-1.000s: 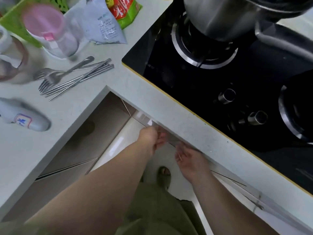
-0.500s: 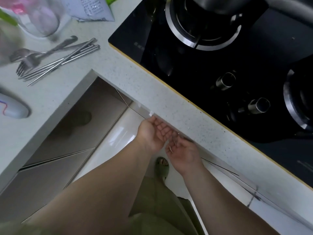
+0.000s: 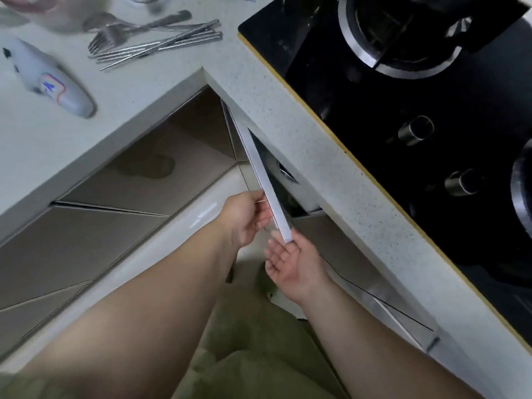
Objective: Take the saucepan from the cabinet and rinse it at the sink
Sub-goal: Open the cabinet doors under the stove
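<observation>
The grey cabinet door (image 3: 266,185) under the stove counter stands partly open, its top edge swung out toward me. My left hand (image 3: 244,217) grips that edge near its free end, fingers curled around it. My right hand (image 3: 290,263) is palm up and open just below the door's corner, holding nothing. In the dark gap behind the door a bit of shiny metal rim (image 3: 285,171) shows; I cannot tell if it is the saucepan. No sink is in view.
A black gas hob (image 3: 403,110) with two knobs fills the right counter. Forks and chopsticks (image 3: 155,41) and a white bottle (image 3: 54,84) lie on the left counter. Closed grey cabinet fronts (image 3: 129,180) line the corner; pale floor lies below.
The cabinet door has swung open from shut, pulled out by my left hand. My right hand has dropped away from the edge and opened. The view has shifted down and left.
</observation>
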